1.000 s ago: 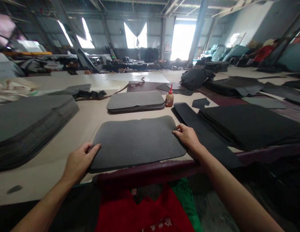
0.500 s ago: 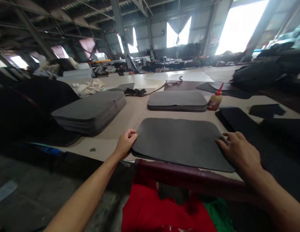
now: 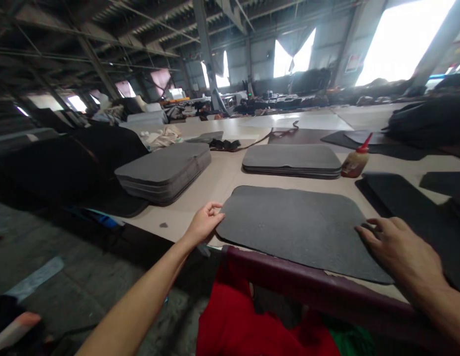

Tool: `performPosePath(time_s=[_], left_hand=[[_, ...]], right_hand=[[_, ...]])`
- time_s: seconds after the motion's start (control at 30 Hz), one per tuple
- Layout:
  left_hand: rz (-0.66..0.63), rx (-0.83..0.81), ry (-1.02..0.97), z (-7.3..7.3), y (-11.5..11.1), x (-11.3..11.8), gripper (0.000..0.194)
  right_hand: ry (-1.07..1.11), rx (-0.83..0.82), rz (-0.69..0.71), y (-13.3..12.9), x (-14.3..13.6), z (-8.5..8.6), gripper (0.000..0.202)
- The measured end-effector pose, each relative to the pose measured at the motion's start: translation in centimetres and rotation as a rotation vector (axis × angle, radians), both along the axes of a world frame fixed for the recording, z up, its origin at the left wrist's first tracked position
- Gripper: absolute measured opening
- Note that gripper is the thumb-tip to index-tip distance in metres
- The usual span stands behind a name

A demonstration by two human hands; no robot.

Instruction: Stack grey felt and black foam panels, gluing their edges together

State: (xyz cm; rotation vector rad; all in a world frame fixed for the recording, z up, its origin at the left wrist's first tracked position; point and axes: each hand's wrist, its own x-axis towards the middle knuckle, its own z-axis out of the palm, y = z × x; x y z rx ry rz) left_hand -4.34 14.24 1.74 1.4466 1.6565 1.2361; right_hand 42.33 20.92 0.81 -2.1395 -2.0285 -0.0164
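Nearest, a red garment (image 3: 248, 316) shows below the front edge of the grey panel (image 3: 300, 227), with a patch of green cloth (image 3: 352, 341) below the panel's right half. A maroon covering (image 3: 289, 277) runs along the front of the surface (image 3: 192, 198), just before the panel. The panel itself lies flat on the surface between the two hands, its corners rounded.

The right hand (image 3: 407, 247) is at the panel's right edge, thumb and forefinger bent towards the rim; whether these fingers pinch it or merely rest there, I cannot tell. The left hand (image 3: 204, 223) is at the panel's left edge, fingers curled and thumb against the rim; here too, I cannot tell a firm hold from a light touch.

A small dark scrap (image 3: 163, 225) lies left of the panel, well apart from it. To the panel's right lies a black strip (image 3: 400, 198). Past the panel's far left corner stands a thick stack of grey sheets (image 3: 159, 165), and farther left of the panel spreads a large black sheet (image 3: 74, 153). Just behind the panel's far edge lies a lower stack (image 3: 291, 158); a bottle (image 3: 354, 163) with a red pointed tip stands past the panel's far right corner. Well behind the panel are a cream cloth (image 3: 165, 137), a thin brown strap (image 3: 259, 142) and, farthest, a bright window (image 3: 403, 39).
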Motion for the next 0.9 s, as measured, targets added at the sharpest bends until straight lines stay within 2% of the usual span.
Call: performPosePath(time_s=[0.17, 0.43, 0.57, 0.63, 0.7, 0.73, 0.8, 0.9], left_hand=[[0.035, 0.0, 0.172, -0.8, -0.1, 0.2, 0.036], [0.047, -0.001, 0.352, -0.6, -0.4, 0.4, 0.035], [0.047, 0.004, 0.419, -0.6, -0.3, 0.4, 0.035], [0.067, 0.022, 0.455, -0.8, -0.3, 0.4, 0.038], [0.093, 0.048, 0.495, -0.9, -0.3, 0.5, 0.042], [0.104, 0.063, 0.512, -0.9, -0.4, 0.5, 0.043], [0.108, 0.081, 0.573, -0.7, -0.6, 0.6, 0.042], [0.059, 0.099, 0.757, 0.4, -0.7, 0.7, 0.035]], right_hand=[[0.022, 0.042, 0.014, 0.1, 0.0, 0.3, 0.062], [0.014, 0.014, 0.009, 0.1, 0.1, 0.0, 0.062], [0.02, -0.034, -0.014, -0.1, -0.1, 0.5, 0.062], [0.027, 0.022, -0.043, -0.4, -0.2, 1.0, 0.061], [0.037, 0.159, -0.067, -0.8, -0.1, 1.3, 0.057], [0.047, 0.223, -0.051, -1.0, -0.1, 1.4, 0.053], [0.088, 0.273, 0.072, -1.5, -0.2, 1.1, 0.044], [0.143, 0.114, 0.354, -2.0, -0.9, 0.0, 0.037]])
